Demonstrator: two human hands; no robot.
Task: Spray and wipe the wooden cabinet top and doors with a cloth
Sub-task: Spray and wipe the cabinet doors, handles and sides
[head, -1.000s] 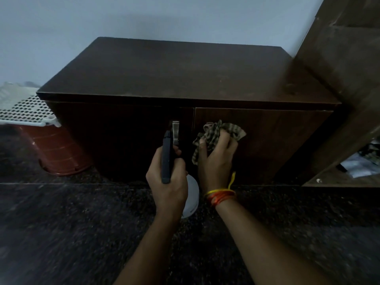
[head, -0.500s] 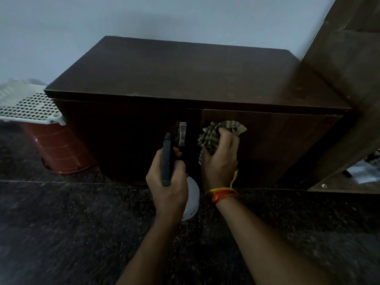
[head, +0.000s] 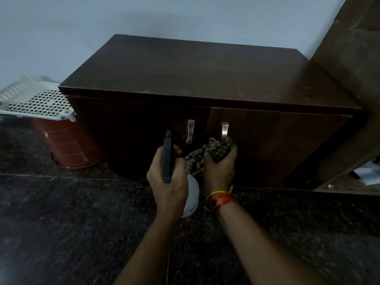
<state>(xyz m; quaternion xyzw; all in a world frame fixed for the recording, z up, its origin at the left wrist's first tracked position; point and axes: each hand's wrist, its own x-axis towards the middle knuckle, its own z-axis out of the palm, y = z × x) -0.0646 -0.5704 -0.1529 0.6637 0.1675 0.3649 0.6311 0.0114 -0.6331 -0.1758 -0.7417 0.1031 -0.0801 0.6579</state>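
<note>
Just beyond the curled fingers [head: 230, 150] of the right hand [head: 219, 167], which bunch the cloth [head: 207, 155] against the right door [head: 277, 145], door-wiping appears underway; left hand [head: 166, 182] grips the spray bottle [head: 167, 157], so the next move likely calls for wiping sideways.

We are seeing two bare forearms reaching in from the bottom edge, with no sleeves showing on either. The right wrist is wearing a bundle of thin threads [head: 221, 197], red and orange strands wound together, with a yellow strand trailing a loose end. The left hand [head: 167, 183] and right hand [head: 219, 168] are wearing no gloves.
</note>
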